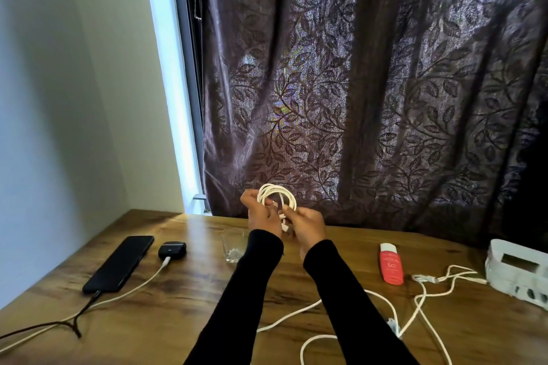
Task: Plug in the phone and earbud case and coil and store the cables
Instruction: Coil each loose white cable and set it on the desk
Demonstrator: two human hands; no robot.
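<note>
A coiled white cable [277, 194] is held up above the wooden table [184, 314] between both hands. My left hand [261, 213] grips the coil's left side; my right hand [308, 227] pinches its lower end with the plug. A black phone [118, 264] lies at the left with a dark cable [59, 324] in its bottom end. Beside it a black earbud case [172, 249] has a white cable [133, 287] plugged in. More white cables [415, 308] lie loose at the right.
A clear glass [234, 246] stands just below my left wrist. A red tube [391, 264] lies to the right, and a white box-like organiser [519, 270] sits at the table's right edge. A dark leaf-patterned curtain [370, 98] hangs behind the table.
</note>
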